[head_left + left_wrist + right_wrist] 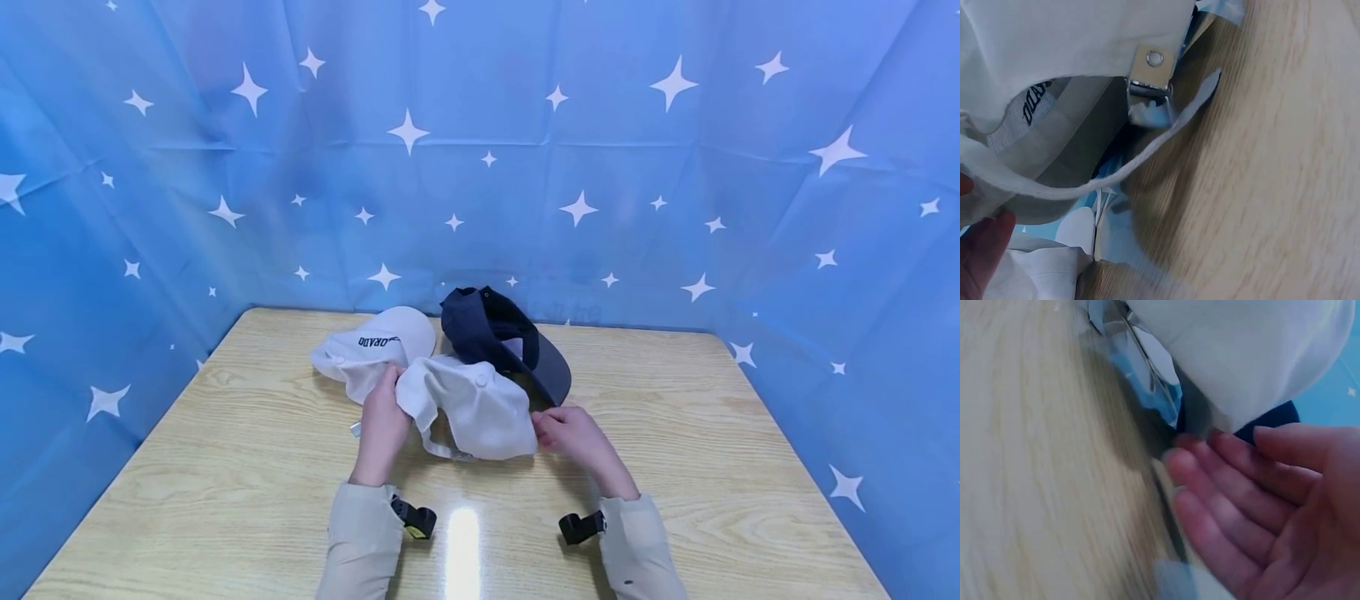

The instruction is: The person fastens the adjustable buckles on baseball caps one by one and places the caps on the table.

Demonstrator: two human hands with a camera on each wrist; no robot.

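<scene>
A white cap (491, 412) is held between both hands over the table, its crown button upward and its back opening toward me. My left hand (384, 421) pinches its left edge between thumb and finger. Loose strap (1141, 159) and metal buckle (1152, 65) hang unfastened in the left wrist view, with dark lettering inside the cap. At the cap's right edge, my right hand (573, 437) touches the rim with its fingertips. In the right wrist view its fingers (1229, 494) are loosely bent, and the thumb stands apart from the fabric.
Behind my left hand lies another white cap (356, 358) with dark lettering, partly covered. A dark navy cap (480, 333) rests tilted at the back, its brim to the right. The wooden table (675, 467) meets blue star-patterned curtains (510, 183) at the back and sides.
</scene>
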